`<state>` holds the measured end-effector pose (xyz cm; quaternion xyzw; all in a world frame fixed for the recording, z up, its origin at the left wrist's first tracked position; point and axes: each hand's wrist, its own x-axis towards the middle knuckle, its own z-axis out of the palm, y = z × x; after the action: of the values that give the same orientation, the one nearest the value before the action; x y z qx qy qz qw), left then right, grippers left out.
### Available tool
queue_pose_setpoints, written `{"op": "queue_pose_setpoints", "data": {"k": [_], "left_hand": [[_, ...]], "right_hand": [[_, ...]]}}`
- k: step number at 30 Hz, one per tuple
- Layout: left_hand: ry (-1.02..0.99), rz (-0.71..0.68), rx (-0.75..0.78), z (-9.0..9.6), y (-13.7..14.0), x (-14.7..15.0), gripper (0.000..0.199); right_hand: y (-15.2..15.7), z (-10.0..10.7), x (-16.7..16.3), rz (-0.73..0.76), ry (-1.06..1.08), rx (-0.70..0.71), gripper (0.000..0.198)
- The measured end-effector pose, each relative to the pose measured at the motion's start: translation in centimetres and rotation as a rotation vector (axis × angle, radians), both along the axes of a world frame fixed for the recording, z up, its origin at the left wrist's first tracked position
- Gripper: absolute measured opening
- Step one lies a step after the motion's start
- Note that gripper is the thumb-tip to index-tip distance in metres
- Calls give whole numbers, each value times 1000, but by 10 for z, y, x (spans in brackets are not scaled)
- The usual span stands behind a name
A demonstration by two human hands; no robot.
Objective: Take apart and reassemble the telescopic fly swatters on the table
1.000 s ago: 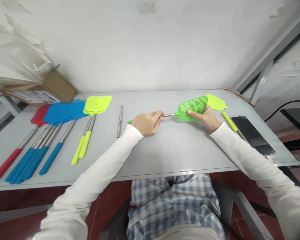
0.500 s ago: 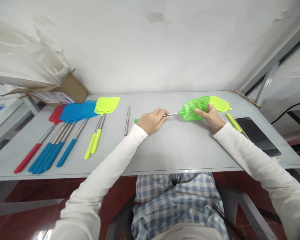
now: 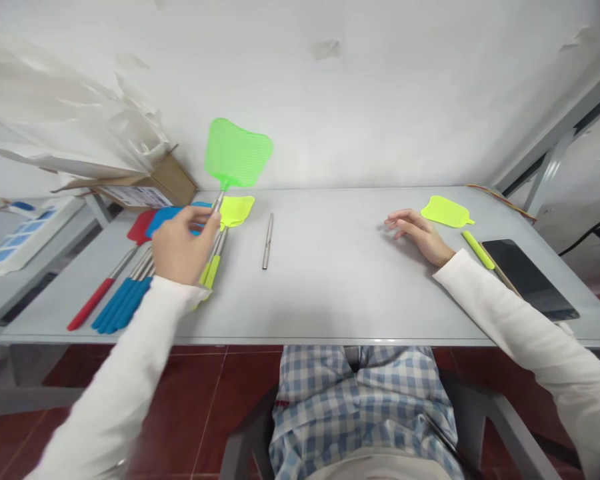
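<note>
My left hand [image 3: 183, 245] is closed on the metal shaft of a green fly swatter [image 3: 237, 155], raised with its head up over the left side of the table. The swatter's handle is hidden by the hand. Below and around that hand lie yellow fly swatters [image 3: 239, 211], blue fly swatters [image 3: 123, 303] and a red fly swatter [image 3: 91, 304]. My right hand [image 3: 423, 237] rests on the table at the right, fingers stretched and holding nothing. Just beyond its fingers is a loose yellow swatter head [image 3: 447, 211]. A bare metal rod [image 3: 268, 241] lies left of the table's middle.
A yellow handle grip [image 3: 478, 250] lies beside a black phone [image 3: 529, 277] at the table's right. An open cardboard box [image 3: 173, 180] stands at the back left, with white plastic sheeting [image 3: 75, 127] over it. A white wall rises behind the table [image 3: 325, 293].
My left hand has carried the green fly swatter from the middle to the left and lifted it upright. My right hand has let go of its head and opened.
</note>
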<state>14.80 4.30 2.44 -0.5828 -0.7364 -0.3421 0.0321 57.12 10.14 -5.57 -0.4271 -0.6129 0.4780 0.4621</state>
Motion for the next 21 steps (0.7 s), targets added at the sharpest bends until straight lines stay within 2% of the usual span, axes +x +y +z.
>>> {"op": "queue_pose_setpoints", "data": {"k": [3, 5, 7, 10, 13, 17, 21], "left_hand": [[-174, -62, -128, 6, 1, -23, 32], [-303, -114, -236, 3, 7, -29, 37], [-338, -120, -336, -4, 16, -30, 40], [-282, -89, -436, -19, 30, -25, 39], [-228, -68, -474, -32, 40, -19, 31], [-75, -72, -452, -43, 46, -11, 21], [49, -112, -419, -47, 43, -6, 25]], "right_hand": [[-1, 0, -2, 14, -25, 5, 28], [-1, 1, -2, 9, -35, 8, 28], [-1, 2, -2, 2, -35, 7, 29], [-2, 4, -2, 0, -44, 1, 32], [-3, 7, -3, 2, -78, 8, 34], [-6, 10, -3, 7, -128, 19, 36], [-6, 9, -3, 21, -187, 33, 38]]}}
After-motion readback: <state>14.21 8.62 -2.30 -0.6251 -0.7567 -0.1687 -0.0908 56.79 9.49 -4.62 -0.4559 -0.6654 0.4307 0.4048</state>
